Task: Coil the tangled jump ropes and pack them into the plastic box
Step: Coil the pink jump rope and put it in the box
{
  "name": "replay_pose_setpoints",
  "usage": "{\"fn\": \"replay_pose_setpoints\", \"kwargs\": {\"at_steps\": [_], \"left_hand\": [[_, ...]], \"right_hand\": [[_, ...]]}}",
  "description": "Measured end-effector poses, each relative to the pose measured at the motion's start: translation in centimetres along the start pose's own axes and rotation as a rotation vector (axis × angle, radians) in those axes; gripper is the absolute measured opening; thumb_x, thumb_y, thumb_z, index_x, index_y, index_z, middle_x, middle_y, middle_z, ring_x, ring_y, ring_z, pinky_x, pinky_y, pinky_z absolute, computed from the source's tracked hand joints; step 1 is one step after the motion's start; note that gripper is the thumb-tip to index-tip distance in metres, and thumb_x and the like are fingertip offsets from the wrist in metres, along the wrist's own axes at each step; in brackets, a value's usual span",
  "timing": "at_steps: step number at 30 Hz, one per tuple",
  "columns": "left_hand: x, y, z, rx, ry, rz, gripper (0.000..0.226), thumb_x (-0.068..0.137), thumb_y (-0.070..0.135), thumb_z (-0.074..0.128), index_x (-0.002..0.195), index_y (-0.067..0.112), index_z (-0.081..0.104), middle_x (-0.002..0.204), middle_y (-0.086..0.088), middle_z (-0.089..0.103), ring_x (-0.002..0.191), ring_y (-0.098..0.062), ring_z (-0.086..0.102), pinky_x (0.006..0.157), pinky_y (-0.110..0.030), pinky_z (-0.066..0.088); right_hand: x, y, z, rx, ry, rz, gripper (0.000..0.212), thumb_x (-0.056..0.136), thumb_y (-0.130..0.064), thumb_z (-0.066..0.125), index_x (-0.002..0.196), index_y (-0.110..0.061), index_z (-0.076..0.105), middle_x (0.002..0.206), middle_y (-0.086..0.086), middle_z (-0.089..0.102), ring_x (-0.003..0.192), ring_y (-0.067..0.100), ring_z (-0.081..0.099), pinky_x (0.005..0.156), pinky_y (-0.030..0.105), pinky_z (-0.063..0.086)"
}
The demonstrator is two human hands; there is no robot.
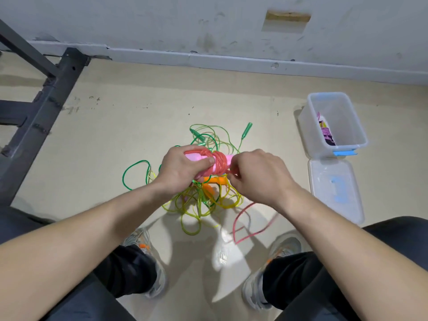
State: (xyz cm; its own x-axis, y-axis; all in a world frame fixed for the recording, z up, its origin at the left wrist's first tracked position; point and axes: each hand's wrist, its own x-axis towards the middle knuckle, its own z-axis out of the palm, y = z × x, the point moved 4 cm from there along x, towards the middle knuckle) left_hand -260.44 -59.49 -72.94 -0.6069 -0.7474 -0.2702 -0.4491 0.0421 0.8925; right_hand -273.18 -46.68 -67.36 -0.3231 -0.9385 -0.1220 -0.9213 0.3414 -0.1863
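Above the floor's middle, gripping pink handles [196, 157] in left hand [183, 172], pinching red rope [220, 162] with right hand [257, 177]. Keep wraps tight, tuck the end, then into plastic box [352, 121] at right edge.

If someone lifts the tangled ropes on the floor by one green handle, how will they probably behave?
The tangled ropes are probably floppy: thin cords lie in loose loops on the floor. Pulling the green handle would likely drag the yellow cord along, since the cords cross. They look light.
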Motion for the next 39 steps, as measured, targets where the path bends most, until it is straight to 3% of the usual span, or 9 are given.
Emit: {"fn": "replay_pose_setpoints", "kwargs": {"at_steps": [3,10,15,19,24,28,33,36,39], "left_hand": [[-0.1,1.0,0.3,0.063,-0.111,0.013,0.029,0.079,0.025,0.085,0.107,0.021,0.077,0.073,0.011,0.07,0.057,-0.012,0.064,0.047,-0.016,0.043],[-0.5,3.0,-0.4,-0.282,-0.661,-0.071,0.037,0.075,0.025,0.081,0.109,0.012,0.074,0.073,-0.017,0.066,0.051,-0.024,0.06,0.04,-0.021,0.04],[-0.3,3.1,-0.1,-0.484,-0.649,-0.064,0.046,0.076,0.022,0.074,0.117,0.002,0.066,0.071,-0.018,0.06,0.048,-0.024,0.055,0.038,-0.019,0.031],[-0.3,2.6,-0.2,-0.499,-0.601,-0.082,0.034,0.082,0.014,0.068,0.115,0.003,0.067,0.07,-0.016,0.059,0.048,-0.024,0.055,0.038,-0.018,0.03],[-0.2,2.7,-0.1,-0.525,-0.621,-0.085,0.034,0.082,0.015,0.069,0.114,0.005,0.068,0.072,-0.016,0.058,0.048,-0.023,0.054,0.04,-0.02,0.027],[-0.2,2.8,-0.1,-0.492,-0.706,-0.111,0.038,0.077,0.02,0.077,0.112,0.006,0.07,0.074,-0.017,0.058,0.048,-0.023,0.055,0.04,-0.02,0.03],[-0.2,3.2,0.1,-0.533,-0.746,-0.103,0.043,0.071,0.025,0.083,0.111,0.012,0.073,0.078,-0.018,0.059,0.048,-0.022,0.057,0.04,-0.02,0.03],[-0.2,2.6,0.3,-0.606,-0.6,-0.127,0.033,0.081,0.021,0.072,0.113,0.015,0.071,0.079,-0.017,0.061,0.049,-0.023,0.057,0.039,-0.017,0.031],[0.1,1.9,0.6,-0.602,-0.43,-0.133,0.045,0.085,0.026,0.066,0.126,0.01,0.064,0.082,-0.015,0.061,0.052,-0.02,0.058,0.045,-0.019,0.033]], "right_hand": [[0.9,1.3,-0.6,0.207,-0.086,-0.159,0.015,0.088,-0.034,0.068,0.083,-0.02,0.07,0.075,-0.006,0.07,0.074,0.02,0.064,0.063,0.031,0.044],[1.6,2.1,-0.8,1.389,-0.283,-0.125,0.025,0.066,0.004,0.085,0.071,-0.014,0.068,0.058,-0.006,0.064,0.051,0.002,0.056,0.054,0.014,0.044],[1.9,1.7,0.7,1.93,-0.158,0.077,0.023,0.075,0.001,0.075,0.063,-0.018,0.069,0.052,-0.002,0.057,0.043,0.006,0.051,0.045,0.017,0.042],[1.8,1.0,2.4,2.097,-0.108,0.243,0.023,0.066,0.008,0.077,0.065,-0.012,0.066,0.052,0.002,0.055,0.041,0.009,0.051,0.044,0.018,0.045],[1.3,0.9,2.9,2.265,-0.145,0.185,0.042,0.046,-0.018,0.098,0.072,-0.009,0.065,0.057,0.006,0.058,0.047,0.014,0.058,0.05,0.025,0.054],[1.9,2.3,3.0,2.031,-0.142,0.133,0.042,0.046,-0.022,0.1,0.072,-0.012,0.068,0.067,0.005,0.06,0.051,0.01,0.055,0.048,0.02,0.048],[2.2,2.1,2.8,1.935,-0.072,0.183,0.019,0.065,-0.008,0.084,0.069,-0.011,0.066,0.061,0.001,0.06,0.048,0.009,0.054,0.047,0.018,0.045],[1.2,-0.6,4.1,2.046,-0.08,0.48,0.029,0.103,-0.03,0.05,0.081,-0.012,0.058,0.05,-0.003,0.051,0.039,0.005,0.046,0.039,0.017,0.038],[0.1,-1.5,5.4,1.889,-0.069,0.545,0.029,0.108,-0.023,0.037,0.089,-0.008,0.053,0.051,0.0,0.038,0.037,0.007,0.03,0.04,0.023,0.028]]}}
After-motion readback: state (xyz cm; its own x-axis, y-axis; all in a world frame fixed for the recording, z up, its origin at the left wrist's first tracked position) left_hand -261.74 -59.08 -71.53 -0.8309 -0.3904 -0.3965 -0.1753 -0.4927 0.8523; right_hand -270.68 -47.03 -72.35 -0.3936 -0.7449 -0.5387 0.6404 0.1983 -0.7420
